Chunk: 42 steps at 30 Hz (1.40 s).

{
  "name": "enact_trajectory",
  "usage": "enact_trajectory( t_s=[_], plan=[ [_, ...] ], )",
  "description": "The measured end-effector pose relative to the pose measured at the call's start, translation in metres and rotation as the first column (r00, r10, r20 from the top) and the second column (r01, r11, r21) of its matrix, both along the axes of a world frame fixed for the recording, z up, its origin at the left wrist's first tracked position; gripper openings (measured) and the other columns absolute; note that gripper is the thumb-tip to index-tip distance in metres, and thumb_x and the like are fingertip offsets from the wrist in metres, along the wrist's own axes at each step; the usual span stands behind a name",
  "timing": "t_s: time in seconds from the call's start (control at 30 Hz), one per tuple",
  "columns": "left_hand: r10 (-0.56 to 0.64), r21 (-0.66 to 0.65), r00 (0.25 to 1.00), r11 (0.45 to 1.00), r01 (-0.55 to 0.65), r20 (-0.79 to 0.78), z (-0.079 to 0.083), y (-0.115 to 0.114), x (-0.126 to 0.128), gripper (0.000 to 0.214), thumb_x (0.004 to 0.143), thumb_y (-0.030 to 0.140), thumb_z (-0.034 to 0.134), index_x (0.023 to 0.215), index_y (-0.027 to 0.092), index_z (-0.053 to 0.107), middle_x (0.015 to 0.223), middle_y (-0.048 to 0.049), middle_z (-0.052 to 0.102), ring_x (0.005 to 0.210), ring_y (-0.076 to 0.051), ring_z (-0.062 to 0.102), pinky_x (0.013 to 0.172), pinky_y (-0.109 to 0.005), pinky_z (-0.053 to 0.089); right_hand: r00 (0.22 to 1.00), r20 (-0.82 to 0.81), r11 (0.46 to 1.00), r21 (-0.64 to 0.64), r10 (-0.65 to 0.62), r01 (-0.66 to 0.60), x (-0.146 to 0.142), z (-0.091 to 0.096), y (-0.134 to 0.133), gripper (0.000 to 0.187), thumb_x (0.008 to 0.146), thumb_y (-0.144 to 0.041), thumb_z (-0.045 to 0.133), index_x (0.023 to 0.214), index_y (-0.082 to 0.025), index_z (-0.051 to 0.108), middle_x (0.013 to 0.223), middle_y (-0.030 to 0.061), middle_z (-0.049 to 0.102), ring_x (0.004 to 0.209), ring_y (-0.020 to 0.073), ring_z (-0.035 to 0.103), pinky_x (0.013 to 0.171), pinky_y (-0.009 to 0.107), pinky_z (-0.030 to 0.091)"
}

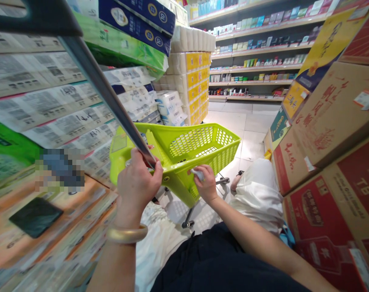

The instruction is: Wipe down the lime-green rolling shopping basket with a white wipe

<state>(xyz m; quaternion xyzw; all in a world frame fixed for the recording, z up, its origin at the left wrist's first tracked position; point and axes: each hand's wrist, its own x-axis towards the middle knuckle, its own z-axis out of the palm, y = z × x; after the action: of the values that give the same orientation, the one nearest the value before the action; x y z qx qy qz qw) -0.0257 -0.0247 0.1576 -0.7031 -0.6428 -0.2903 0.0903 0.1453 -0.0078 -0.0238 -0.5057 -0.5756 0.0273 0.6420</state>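
Note:
A lime-green plastic shopping cart with a lattice basket stands in front of me. My left hand is closed around the lower part of the cart's grey metal handle bar, and a gold bangle circles that wrist. Against the cart's near side wall, below the rim, my right hand pinches a crumpled white wipe. The wipe appears to touch the green plastic beside a small reddish mark. The fingertips of the right hand partly cover it.
Stacked packs of tissue rise on the left, with a dark phone-like slab lying on an orange pack. Printed cardboard cartons crowd the right side. Beyond the tiled floor, shelves of small goods line the back.

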Motion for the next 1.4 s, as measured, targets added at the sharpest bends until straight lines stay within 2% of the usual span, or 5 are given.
enact_trajectory(
  t_s=[0.4,0.6,0.8,1.0,1.4],
  plan=[
    [-0.092,0.541,0.993,0.833,0.115,-0.069,-0.008,-0.019,0.001,0.072,0.082,0.03,0.059,0.143,0.022,0.022,0.129,-0.0172,0.05,0.126,-0.033,0.051,0.098,-0.05,0.051,0.983,0.107,0.973,0.163,0.147,-0.164,-0.024,0.071,-0.02,0.025,0.085,-0.013,0.058,0.104,-0.027,0.065,0.104,0.0054,0.062,0.102,0.0202,0.062,0.093,0.038,0.054],
    [-0.54,0.161,0.785,0.783,0.601,-0.305,-0.021,-0.016,0.033,0.055,0.086,0.008,0.041,0.14,0.018,0.037,0.13,-0.0132,0.058,0.125,-0.022,0.055,0.105,-0.038,0.048,0.989,0.07,0.982,0.13,0.131,-0.139,-0.016,0.043,-0.009,0.026,0.081,-0.011,0.061,0.101,-0.027,0.066,0.104,0.0051,0.06,0.101,0.0204,0.059,0.092,0.037,0.053],
    [-0.346,-0.18,0.797,0.938,0.295,-0.495,-0.029,-0.002,0.059,0.048,0.082,0.013,0.048,0.129,0.004,0.057,0.118,-0.0219,0.066,0.108,-0.033,0.063,0.091,-0.047,0.049,0.988,-0.15,0.997,-0.073,-0.046,0.035,-0.011,0.018,-0.002,0.02,0.08,-0.014,0.057,0.098,-0.022,0.063,0.098,0.0064,0.056,0.098,0.0208,0.058,0.092,0.038,0.052],
    [-0.334,-0.129,0.788,0.941,0.314,-0.517,-0.038,0.0,0.054,0.05,0.083,0.014,0.047,0.131,0.006,0.058,0.123,-0.0206,0.065,0.112,-0.033,0.059,0.095,-0.045,0.043,0.974,0.018,0.974,-0.008,0.227,-0.227,-0.032,0.011,-0.01,0.044,0.073,-0.016,0.061,0.117,-0.02,0.057,0.115,0.011,0.054,0.11,0.0237,0.056,0.097,0.038,0.052],
    [-0.34,-0.085,0.774,0.933,0.35,-0.535,-0.047,0.0,0.046,0.054,0.082,0.015,0.049,0.135,0.009,0.056,0.123,-0.0203,0.064,0.11,-0.034,0.057,0.096,-0.046,0.041,0.995,-0.023,0.991,-0.082,0.101,-0.102,-0.031,0.005,-0.005,0.043,0.074,-0.012,0.057,0.115,-0.022,0.058,0.109,0.009,0.052,0.107,0.0239,0.055,0.097,0.04,0.051]
  ],
)
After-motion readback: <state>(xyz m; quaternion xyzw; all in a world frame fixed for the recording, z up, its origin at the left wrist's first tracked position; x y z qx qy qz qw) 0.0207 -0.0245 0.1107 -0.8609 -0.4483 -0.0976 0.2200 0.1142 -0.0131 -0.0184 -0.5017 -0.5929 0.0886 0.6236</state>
